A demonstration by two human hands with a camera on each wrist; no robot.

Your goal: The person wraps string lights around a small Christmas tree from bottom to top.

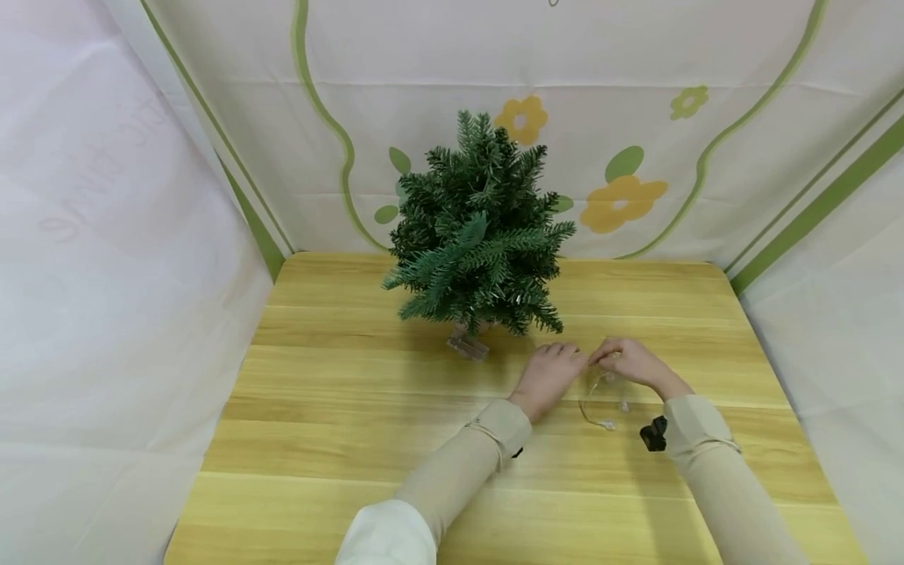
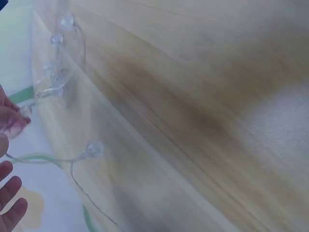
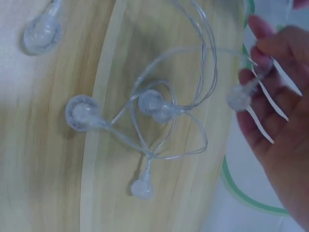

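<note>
A string of clear round bulbs on thin transparent wire, the string lights (image 3: pixel 149 101), lies loosely looped on the table near its right side. My right hand (image 1: pixel 639 367) pinches the wire between thumb and forefinger, and one bulb (image 3: pixel 238 98) hangs beside its fingers in the right wrist view. Close to its left, my left hand (image 1: pixel 547 378) seems to pinch the wire with thumb and forefinger; its other fingers (image 2: pixel 10 191) are loosely spread. The left wrist view cuts off most of that hand, and its fingertips are small in the head view.
A small green artificial pine tree (image 1: pixel 483 235) stands at the back middle of the wooden table (image 1: pixel 318 408). A clear box (image 1: pixel 468 347) lies at its base. White fabric walls with printed flowers (image 1: pixel 621 202) enclose the table at the back and sides.
</note>
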